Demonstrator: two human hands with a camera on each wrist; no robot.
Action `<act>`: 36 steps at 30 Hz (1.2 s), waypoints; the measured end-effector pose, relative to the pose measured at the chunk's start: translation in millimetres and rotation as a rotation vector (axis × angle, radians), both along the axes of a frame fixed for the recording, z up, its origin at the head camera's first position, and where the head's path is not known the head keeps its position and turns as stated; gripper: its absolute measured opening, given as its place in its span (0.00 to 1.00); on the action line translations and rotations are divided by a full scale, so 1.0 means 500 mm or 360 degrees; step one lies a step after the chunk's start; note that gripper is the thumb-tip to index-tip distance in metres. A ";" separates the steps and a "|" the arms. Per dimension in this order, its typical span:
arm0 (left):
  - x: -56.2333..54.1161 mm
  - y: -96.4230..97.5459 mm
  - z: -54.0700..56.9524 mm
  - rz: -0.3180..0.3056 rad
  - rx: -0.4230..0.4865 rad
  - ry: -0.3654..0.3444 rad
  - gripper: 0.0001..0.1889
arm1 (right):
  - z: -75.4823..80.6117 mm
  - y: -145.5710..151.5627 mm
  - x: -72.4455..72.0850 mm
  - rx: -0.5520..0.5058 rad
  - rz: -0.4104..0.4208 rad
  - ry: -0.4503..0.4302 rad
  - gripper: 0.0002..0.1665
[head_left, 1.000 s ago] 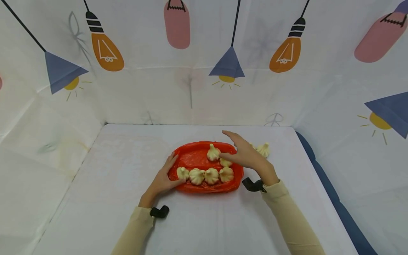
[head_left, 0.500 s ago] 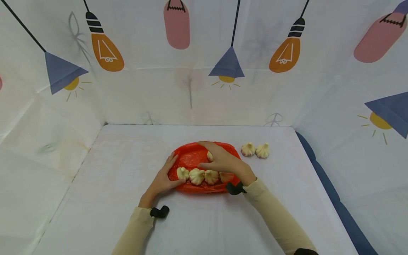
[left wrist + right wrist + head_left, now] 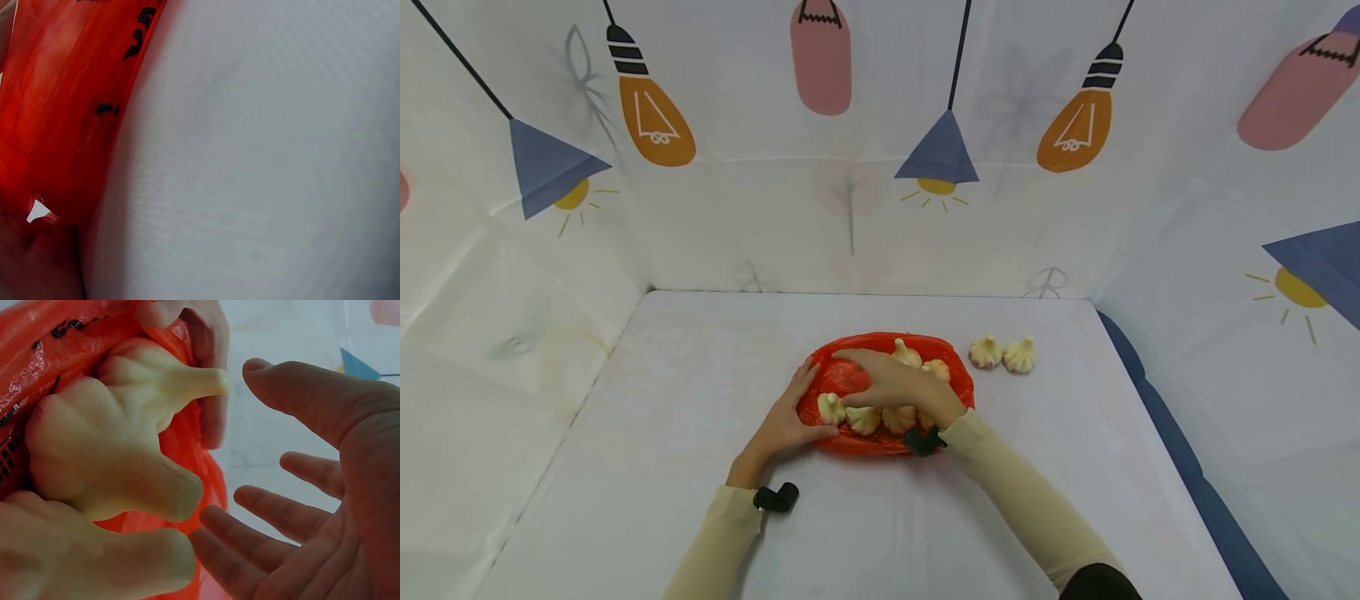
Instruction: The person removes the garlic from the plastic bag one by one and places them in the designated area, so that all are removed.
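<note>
A red plastic bag (image 3: 880, 337) with black print lies spread like a shallow tray, with several garlic bulbs (image 3: 862, 421) in it. My left hand (image 3: 782, 425) holds its left end, thumb at the near side and fingers along the far side. In the right wrist view, the left thumb overlaps the red rim. My right hand (image 3: 898, 385) hovers over the bag with thumb and fingers spread and nothing between them, hiding part of the bulbs. Seen from the right wrist, its fingertips (image 3: 212, 519) come right up to the stem of a garlic bulb (image 3: 112, 450).
Two more garlic bulbs (image 3: 1002, 354) sit on the white table (image 3: 865, 525) just right of the bag. A white cloth (image 3: 850, 225) printed with lamps and bulbs hangs behind and at both sides. Something dark blue (image 3: 1157, 425) runs along the table's right edge.
My right hand has moved left across the bag, from its right end toward the left part, uncovering the two bulbs on the table. The left hand has stayed in place.
</note>
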State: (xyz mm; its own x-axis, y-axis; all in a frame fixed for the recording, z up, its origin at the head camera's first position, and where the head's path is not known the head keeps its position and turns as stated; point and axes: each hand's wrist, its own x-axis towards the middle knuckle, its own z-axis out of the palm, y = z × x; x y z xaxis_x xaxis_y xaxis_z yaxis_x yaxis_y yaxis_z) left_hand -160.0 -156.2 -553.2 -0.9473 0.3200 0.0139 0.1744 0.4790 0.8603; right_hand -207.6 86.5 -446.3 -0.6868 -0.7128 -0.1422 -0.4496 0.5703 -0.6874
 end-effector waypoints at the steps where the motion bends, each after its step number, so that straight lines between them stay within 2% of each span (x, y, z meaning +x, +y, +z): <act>1: 0.000 0.000 0.000 -0.0004 0.0002 0.0004 0.61 | -0.003 -0.003 -0.003 0.0008 -0.0004 -0.0005 0.46; 13: -0.001 -0.005 -0.005 -0.0038 0.0019 0.0066 0.61 | -0.038 -0.033 -0.032 0.0059 0.0073 -0.0208 0.41; 20: -0.001 -0.004 -0.005 -0.0041 0.0021 0.0053 0.61 | -0.045 -0.050 -0.035 0.0179 0.0122 -0.0199 0.34; 28: -0.002 -0.006 -0.006 -0.0041 0.0037 0.0057 0.62 | -0.049 -0.056 -0.035 0.0210 0.0118 -0.0191 0.26; 36: -0.003 -0.005 -0.005 -0.0046 0.0035 0.0054 0.62 | -0.057 -0.059 -0.036 0.0247 0.0138 -0.0213 0.24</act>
State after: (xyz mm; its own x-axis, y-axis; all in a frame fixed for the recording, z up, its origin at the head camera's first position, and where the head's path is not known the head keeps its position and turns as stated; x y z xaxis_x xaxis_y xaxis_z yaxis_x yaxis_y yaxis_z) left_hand -161.5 -158.7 -555.9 -0.9365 0.3466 0.0534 0.2175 0.4545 0.8638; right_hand -225.6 56.9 -474.7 -0.5914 -0.7310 -0.3405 -0.4125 0.6370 -0.6512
